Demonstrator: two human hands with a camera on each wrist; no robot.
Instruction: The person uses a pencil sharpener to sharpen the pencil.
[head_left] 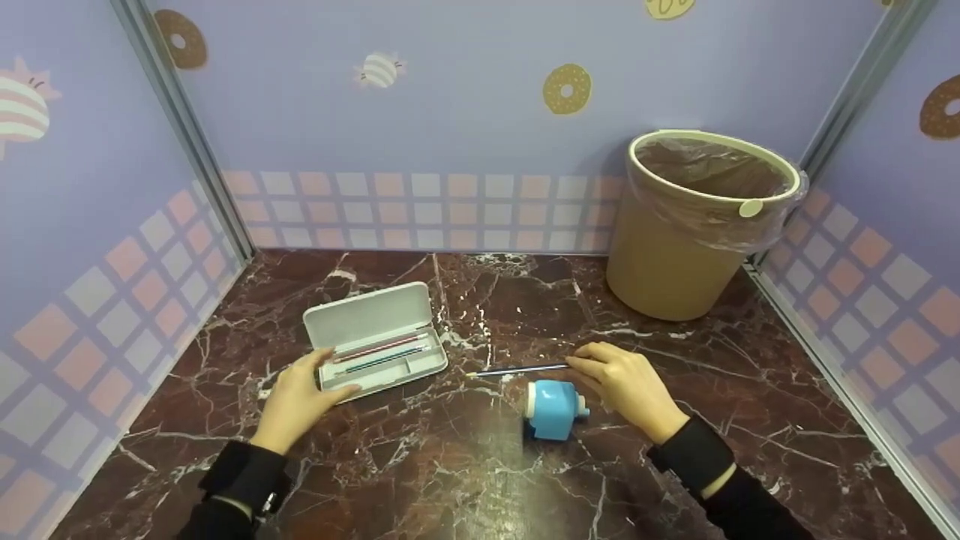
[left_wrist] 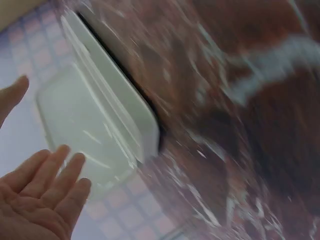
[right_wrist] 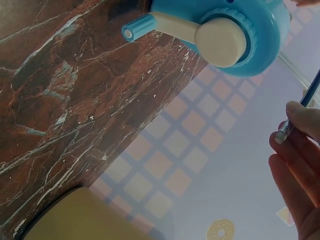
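A dark blue pencil (head_left: pixel 525 369) is pinched near its eraser end by my right hand (head_left: pixel 619 379), its sharpened tip pointing left. In the right wrist view, thumb and fingers grip the pencil (right_wrist: pixel 311 92) close to its white eraser. Just in front of that hand stands a blue crank pencil sharpener (head_left: pixel 553 409), its cream crank (right_wrist: pixel 220 42) facing the hand. My left hand (head_left: pixel 296 394) is at the near left corner of an open white pencil case (head_left: pixel 371 315), fingers spread and relaxed. Inside the case lie a red pencil (head_left: pixel 379 348) and a green pencil (head_left: pixel 382 361).
A tan trash bin (head_left: pixel 667 262) with a clear plastic liner stands at the back right. Patterned panels (head_left: pixel 465 112) wall in the marbled table (head_left: pixel 420 480) at the back and on both sides.
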